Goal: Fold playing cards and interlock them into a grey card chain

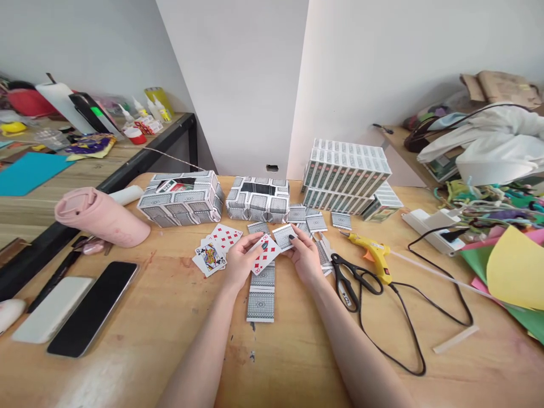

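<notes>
My left hand [243, 262] pinches a playing card, the eight of diamonds [264, 258], face up. Between the fingers of my right hand [305, 254] is a folded playing card [282, 237], patterned back showing; the two cards meet or overlap at their edges. Just below, patterned folded cards [260, 306] lie in a column on the table. Left of my hands is a loose pile of face-up cards [211, 256] with a queen of clubs on top. More folded cards [315, 221] lie beyond my right hand. Two boxes covered in cards [181, 198] [258, 199] stand behind.
Black scissors [352, 275] and a yellow glue gun [378, 255] with its looping cord lie at right. Stacked card packs [346, 175] stand at the back. A black phone [96, 306], a white slab [53, 309] and a pink roll [102, 218] are at left; coloured paper [516, 272] is far right.
</notes>
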